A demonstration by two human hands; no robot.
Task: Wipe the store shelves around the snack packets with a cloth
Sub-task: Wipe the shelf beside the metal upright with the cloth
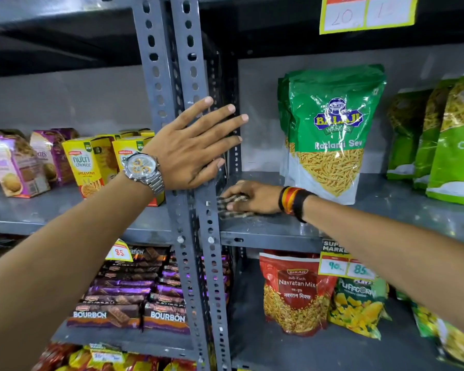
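Note:
My right hand (pixel 252 196) presses a checked cloth (pixel 225 207) flat on the grey metal shelf (pixel 265 228), at its left end beside the upright post. The cloth is mostly hidden under the palm and fingers. A green Ratlami Sev packet (pixel 330 129) stands upright just right of that hand, with more packets behind it. My left hand (pixel 190 145), wearing a steel watch, rests with fingers spread against the slotted grey uprights (pixel 177 89) and holds nothing.
Lighter green snack bags (pixel 445 145) stand at the far right of the same shelf. Yellow and purple biscuit boxes (pixel 89 162) fill the left bay. Below sit Bourbon packs (pixel 123 298), a red Navratan Mix bag (pixel 295 293) and price tags (pixel 346 266).

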